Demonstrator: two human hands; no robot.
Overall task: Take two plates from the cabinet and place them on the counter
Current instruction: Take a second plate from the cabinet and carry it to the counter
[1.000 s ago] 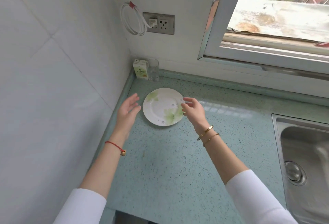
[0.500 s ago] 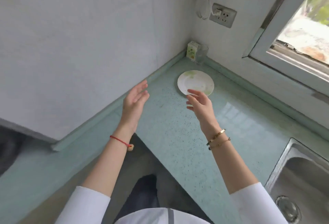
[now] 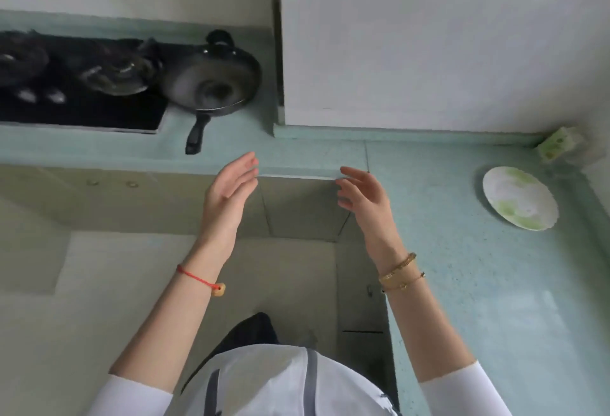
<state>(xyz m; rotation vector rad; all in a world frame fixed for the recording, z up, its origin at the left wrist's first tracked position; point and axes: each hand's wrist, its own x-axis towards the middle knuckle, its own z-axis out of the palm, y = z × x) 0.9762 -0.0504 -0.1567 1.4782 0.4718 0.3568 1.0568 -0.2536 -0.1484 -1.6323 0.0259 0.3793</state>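
One plate [image 3: 520,197] with green flowers lying flat on the counter [image 3: 462,250] near its far right corner, beside a small carton [image 3: 556,145], left hand [image 3: 227,192] and right hand [image 3: 364,197] raised above the cabinet fronts, both empty, fingers loosely spread, frying pan [image 3: 211,83] at the counter's far edge beside the stove [image 3: 82,98]

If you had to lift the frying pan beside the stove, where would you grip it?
Probably by the long black handle of the frying pan: it sticks out toward the counter's front edge, clear of the stove, so reach from the front and wrap it.
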